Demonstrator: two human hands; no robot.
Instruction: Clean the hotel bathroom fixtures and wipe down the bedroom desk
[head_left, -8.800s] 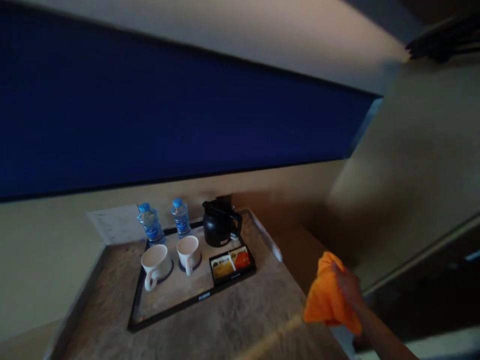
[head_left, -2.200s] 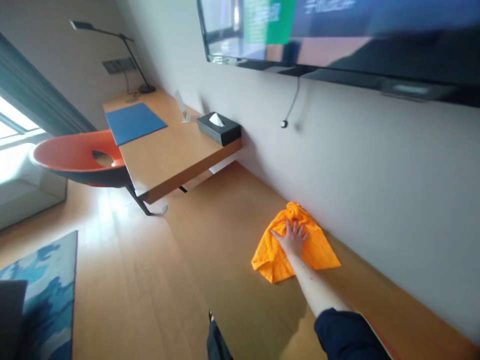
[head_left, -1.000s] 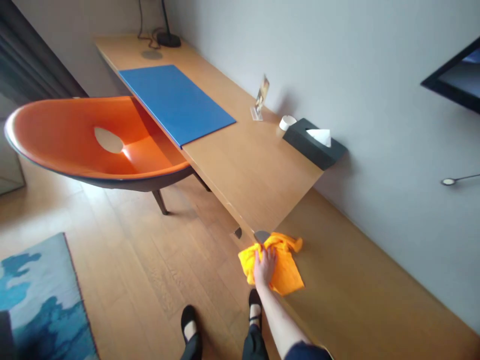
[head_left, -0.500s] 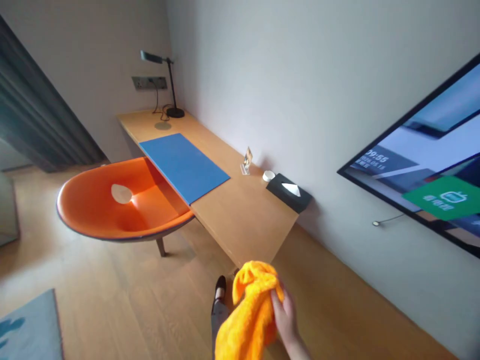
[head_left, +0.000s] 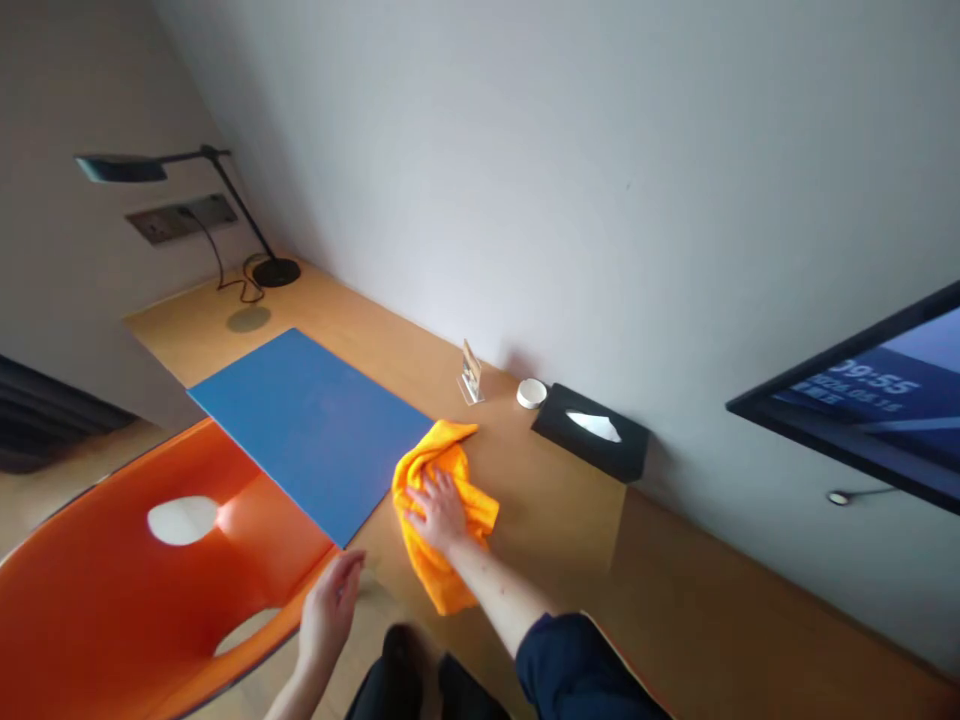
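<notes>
- The right hand lies palm-down on an orange cloth, fingers spread flat and pressing it onto the wooden worktop; it pins the cloth under the palm and does not pinch it.
- The cloth sits at the centre of the frame, bunched, its upper end just beside the near corner of a blue desk mat and its lower end hanging over the worktop's front edge.
- The left hand, low and left of centre, is loosely open and holds nothing; it hovers near the rim of the orange chair, and contact cannot be made out.
- Judged from the flat palm on the cloth, the step in hand is wiping the worktop.
- A next stroke would call for steady downward pressure and care along the mat's edge so the cloth does not ruck it up.
- Further up the frame, near the wall, stand a small card holder, a little white dish and a black tissue box; a wipe that way would need to go round them or have them lifted.
- A desk lamp stands at the upper left, and a screen's corner shows at the right.
</notes>
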